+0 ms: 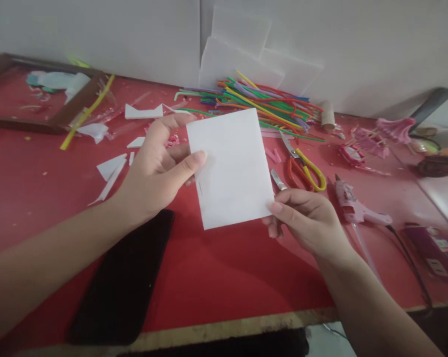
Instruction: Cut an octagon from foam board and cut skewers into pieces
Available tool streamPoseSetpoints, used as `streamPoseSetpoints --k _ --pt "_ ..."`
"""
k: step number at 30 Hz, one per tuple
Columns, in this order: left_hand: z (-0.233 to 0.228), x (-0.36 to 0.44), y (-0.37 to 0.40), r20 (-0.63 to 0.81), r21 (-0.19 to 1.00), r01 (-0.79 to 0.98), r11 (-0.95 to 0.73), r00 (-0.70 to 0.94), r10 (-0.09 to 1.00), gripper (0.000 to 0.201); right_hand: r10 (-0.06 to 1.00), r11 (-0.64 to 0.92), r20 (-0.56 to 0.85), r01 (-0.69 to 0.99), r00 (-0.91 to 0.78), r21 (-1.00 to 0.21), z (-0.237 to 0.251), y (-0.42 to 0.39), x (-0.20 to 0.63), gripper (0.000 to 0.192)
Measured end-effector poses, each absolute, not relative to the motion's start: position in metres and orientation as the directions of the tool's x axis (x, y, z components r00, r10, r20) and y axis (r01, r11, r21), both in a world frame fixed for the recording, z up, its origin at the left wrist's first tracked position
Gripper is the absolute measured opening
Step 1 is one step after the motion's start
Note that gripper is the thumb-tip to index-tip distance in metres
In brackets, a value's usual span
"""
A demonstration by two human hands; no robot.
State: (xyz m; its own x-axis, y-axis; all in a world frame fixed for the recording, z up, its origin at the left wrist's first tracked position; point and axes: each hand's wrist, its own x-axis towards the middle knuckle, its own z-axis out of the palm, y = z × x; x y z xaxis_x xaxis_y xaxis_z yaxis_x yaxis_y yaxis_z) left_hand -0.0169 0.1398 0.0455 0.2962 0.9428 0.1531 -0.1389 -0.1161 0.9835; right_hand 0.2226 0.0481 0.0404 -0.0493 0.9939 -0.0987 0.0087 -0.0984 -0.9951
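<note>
Above the red worktop (224, 287), the left hand (151, 173) is pinching the white paper (233, 168) by its left edge, the right hand (307, 218) its near right corner, its long axis pointing away.

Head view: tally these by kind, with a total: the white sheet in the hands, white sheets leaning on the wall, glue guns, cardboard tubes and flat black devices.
Held sheet: 1
Leaning sheets: 3
Glue gun: 1
Cardboard tube: 1
Black device: 1
Total: 7
</note>
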Motion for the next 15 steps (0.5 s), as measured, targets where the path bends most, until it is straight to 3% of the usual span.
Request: streamPoseSetpoints --k 10,15 --pt "0.0398 -0.0201 0.1429 0.176 0.980 -0.143 -0.138 0.300 0.938 0.054 0.981 -0.171 -0.181 0.120 -0.078 -0.978 0.0421 0.0475 0.2216 0.027" --pt "0.0421 -0.0177 0.1412 0.154 0.972 -0.217 -0.088 0.305 0.940 0.042 0.980 -0.172 -0.185 0.152 -0.078 -0.973 0.0417 0.0495 0.2204 0.029"
